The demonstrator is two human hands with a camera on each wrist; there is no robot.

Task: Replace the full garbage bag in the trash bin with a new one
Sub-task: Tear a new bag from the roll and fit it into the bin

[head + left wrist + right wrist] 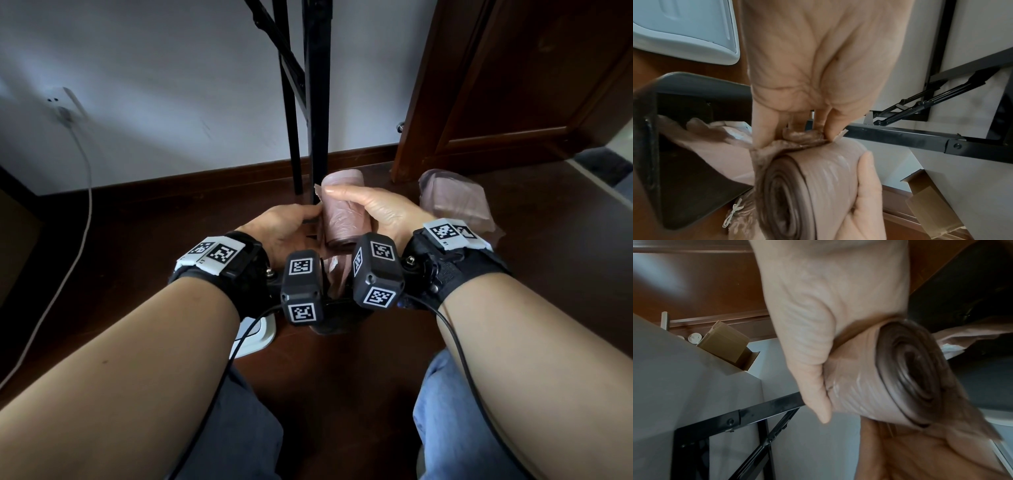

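A roll of pinkish-brown garbage bags (346,219) is held above the floor in front of me. My right hand (342,205) grips the roll, thumb on top. My left hand (310,214) pinches the loose end of the outer bag. In the left wrist view its fingers (764,129) clamp the crumpled end against the roll (822,175). The right wrist view shows the thumb (816,391) wrapped over the roll (890,378). The black trash bin (334,327) stands under my wrists, mostly hidden. A filled pinkish bag (455,202) lies on the floor to the right.
A white lid (255,337) lies on the dark wood floor beside the bin. Black folding table legs (317,102) rise just beyond the roll. A white cable (87,192) hangs from a wall socket at left. A brown door (513,85) stands at right, and a cardboard box (725,344) sits by the wall.
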